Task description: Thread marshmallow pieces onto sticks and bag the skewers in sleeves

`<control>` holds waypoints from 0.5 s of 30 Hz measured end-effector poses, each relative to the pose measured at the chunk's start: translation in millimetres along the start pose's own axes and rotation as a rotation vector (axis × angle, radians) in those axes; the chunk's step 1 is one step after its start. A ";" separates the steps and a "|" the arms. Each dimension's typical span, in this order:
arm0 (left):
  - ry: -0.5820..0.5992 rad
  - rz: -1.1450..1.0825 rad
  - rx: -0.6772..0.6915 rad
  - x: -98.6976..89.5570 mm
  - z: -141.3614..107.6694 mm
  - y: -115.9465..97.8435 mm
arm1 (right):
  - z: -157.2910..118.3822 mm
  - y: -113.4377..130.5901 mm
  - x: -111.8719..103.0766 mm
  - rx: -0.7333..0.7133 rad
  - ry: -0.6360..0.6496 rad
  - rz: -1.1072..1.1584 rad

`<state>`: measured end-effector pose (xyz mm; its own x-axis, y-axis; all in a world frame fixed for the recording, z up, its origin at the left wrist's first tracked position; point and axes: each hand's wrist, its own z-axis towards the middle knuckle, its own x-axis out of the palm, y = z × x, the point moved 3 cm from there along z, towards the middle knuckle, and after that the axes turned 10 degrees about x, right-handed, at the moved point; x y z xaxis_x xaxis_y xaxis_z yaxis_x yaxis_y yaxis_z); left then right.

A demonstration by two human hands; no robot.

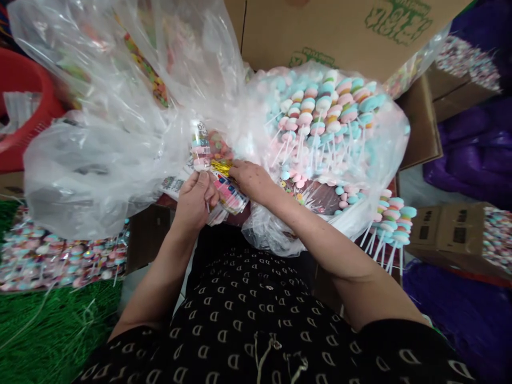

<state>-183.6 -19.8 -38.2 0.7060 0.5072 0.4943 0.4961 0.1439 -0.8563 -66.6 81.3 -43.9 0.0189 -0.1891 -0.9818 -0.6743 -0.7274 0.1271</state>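
My left hand is closed round the lower end of a bagged marshmallow skewer, which stands upright in a clear printed wrapper. Just to the right, my right hand has its fingertips pinched at a bunch of gold twist ties; whether one is lifted off I cannot tell. Beneath both hands lies a stack of printed wrappers. Unwrapped marshmallow skewers in pink, blue and white lie in rows on a large clear plastic bag at the right.
Big clear bags bulge at the left beside a red basket. A cardboard box stands behind. Finished wrapped skewers fill the lower left. More bare skewers jut over the right edge, near other boxes.
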 end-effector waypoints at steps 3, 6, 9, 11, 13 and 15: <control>0.014 0.009 -0.007 -0.3 1.3 -0.9 | -2.8 -6.5 -2.1 0.017 0.009 -0.026; 0.021 0.012 -0.022 -1.6 1.9 -1.7 | -10.5 -11.6 -8.1 0.066 -0.009 -0.028; 0.040 0.012 -0.035 -1.1 1.9 -1.6 | -21.9 -18.1 -14.9 0.175 -0.053 -0.005; 0.059 0.012 -0.048 1.3 1.0 -0.5 | -30.5 -24.0 -16.8 0.255 -0.101 0.036; 0.071 0.018 -0.065 4.6 -0.9 2.0 | -39.7 -30.4 -17.1 0.311 -0.195 0.131; 0.079 0.027 -0.068 8.4 -3.5 5.6 | -49.7 -36.1 -16.1 0.344 -0.310 0.299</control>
<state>-173.1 -17.6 -38.3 0.7559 0.4413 0.4836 0.5075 0.0718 -0.8587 -5.8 77.9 -25.7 -0.3932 -0.1135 -0.9124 -0.8207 -0.4041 0.4040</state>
